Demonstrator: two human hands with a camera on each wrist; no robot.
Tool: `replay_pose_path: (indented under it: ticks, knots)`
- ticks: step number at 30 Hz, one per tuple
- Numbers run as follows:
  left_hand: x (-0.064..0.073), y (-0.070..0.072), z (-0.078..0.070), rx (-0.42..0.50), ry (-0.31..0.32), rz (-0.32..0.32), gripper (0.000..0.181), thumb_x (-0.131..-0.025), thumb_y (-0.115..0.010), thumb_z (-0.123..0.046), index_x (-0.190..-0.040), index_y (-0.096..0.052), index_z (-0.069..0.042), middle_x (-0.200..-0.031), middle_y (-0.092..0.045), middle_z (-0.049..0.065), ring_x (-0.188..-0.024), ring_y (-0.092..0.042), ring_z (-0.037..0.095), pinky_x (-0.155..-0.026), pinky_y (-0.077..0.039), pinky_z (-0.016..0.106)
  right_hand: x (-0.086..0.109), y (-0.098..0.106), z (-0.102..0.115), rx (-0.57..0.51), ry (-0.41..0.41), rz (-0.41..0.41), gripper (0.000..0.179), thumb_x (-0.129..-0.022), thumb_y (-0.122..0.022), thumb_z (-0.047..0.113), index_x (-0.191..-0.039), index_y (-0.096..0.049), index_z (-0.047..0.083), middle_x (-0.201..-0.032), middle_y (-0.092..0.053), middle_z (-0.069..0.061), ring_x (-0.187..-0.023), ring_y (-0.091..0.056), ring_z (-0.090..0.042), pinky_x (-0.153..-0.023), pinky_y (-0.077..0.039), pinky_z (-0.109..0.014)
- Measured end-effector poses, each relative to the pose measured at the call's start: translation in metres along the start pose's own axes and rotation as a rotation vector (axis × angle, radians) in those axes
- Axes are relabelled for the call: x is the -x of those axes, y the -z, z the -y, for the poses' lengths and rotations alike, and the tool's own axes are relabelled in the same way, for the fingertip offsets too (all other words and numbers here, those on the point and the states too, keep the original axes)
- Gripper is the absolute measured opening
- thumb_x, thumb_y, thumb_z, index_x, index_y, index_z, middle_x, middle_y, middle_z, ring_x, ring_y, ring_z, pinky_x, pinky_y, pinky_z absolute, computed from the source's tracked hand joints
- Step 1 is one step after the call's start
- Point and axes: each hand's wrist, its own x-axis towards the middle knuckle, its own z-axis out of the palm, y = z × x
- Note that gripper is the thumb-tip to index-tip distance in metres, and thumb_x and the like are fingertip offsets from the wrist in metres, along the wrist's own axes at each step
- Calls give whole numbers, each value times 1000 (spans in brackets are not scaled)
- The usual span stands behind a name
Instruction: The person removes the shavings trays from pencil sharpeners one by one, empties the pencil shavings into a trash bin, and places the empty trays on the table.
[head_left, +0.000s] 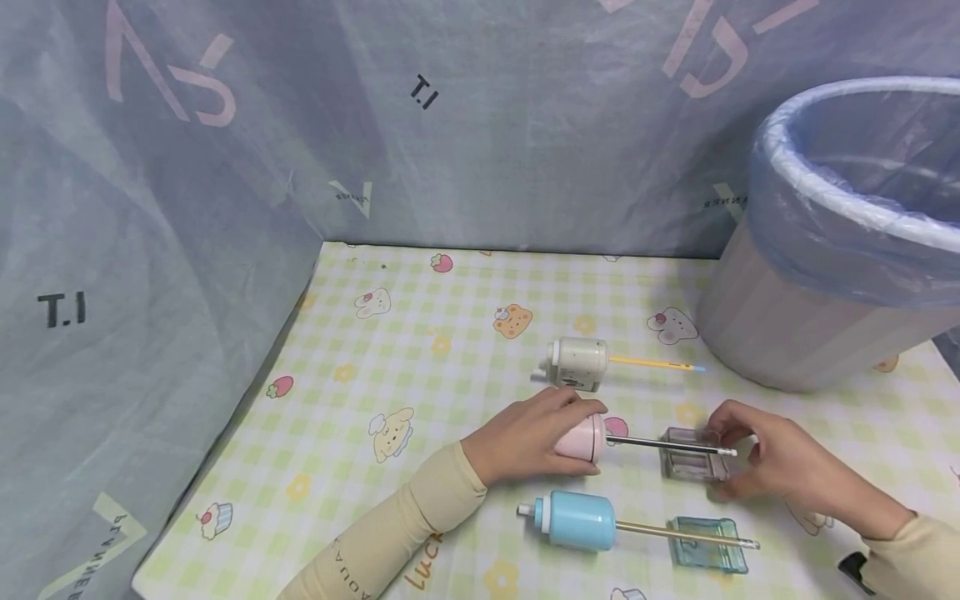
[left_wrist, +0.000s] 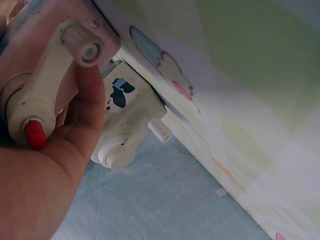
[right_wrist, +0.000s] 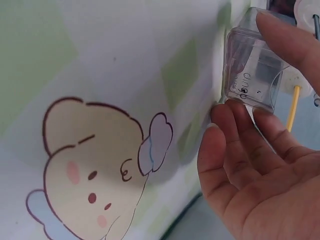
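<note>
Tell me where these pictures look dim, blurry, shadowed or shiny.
Head view: soft shadow beside the trash bin; left wrist view: dimmer, the tablecloth looking blurry; right wrist view: a shadow near the right hand, and faint glints on the clear box.

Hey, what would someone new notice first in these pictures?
Probably the big bin with its blue liner, at the right of the checked table in the head view. Next, right of centre, the cream sharpener at the back, the pink sharpener in the left grip and the blue sharpener in front, each with a pencil sticking out to the right.
</note>
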Motion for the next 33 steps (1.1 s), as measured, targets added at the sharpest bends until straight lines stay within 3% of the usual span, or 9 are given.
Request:
replay_pose_path:
  ticks: [8,13,18,23,27,33]
  knots:
    - [-1,0,0,-14,-9,5,71,-95,-78,-55,-154,-53,-22,-131,-59,0,-99,-51,6,-70,-42,16,0,0,1,24,-22,25,66,-68,-103,24,-118,-63,12,-115,-68,-2,-98,-60,1,-68,-49,-28]
    - [0,0,0,-69,-21,9,75,-95,-77,-58,-155,-51,-21,-130,-60,0,-98,-52,7,-77,-42,20,0,1,1,43,-44,82,76,-65,-104,27,-125,-60,10,-121,-68,-6,-103,-65,-11,-71,-50,-29]
    - [1,-1,-2,-146,-19,8,87,-91,-75,-69,-160,-45,-24,-137,-58,-2,-119,-55,9,-97,-44,31,4,5,-1,38,-43,123,87,-67,-102,30,-137,-57,6,-131,-66,-12,-108,-67,-17,-74,-53,-31]
    - [2,4,-6,-166,-7,-3,95,-90,-70,-76,-163,-40,-23,-153,-50,1,-141,-48,16,-116,-36,43,9,16,-4,62,-17,75,88,-66,-102,22,-139,-56,6,-135,-64,-16,-105,-67,-9,-71,-52,-30]
    - [1,18,-7,-144,-22,-77,90,-92,-69,-72,-161,-43,-20,-156,-47,3,-145,-44,19,-120,-32,45,10,28,-1,114,-8,27,84,-71,-100,18,-140,-56,4,-139,-61,-21,-102,-68,-7,-69,-51,-29]
    - [-12,40,10,-89,-59,-274,71,-96,-76,-51,-152,-54,-13,-154,-47,11,-138,-50,25,-109,-45,45,11,42,10,187,75,-109,57,-86,-91,13,-135,-61,10,-134,-65,-18,-101,-60,11,-68,-51,-27]
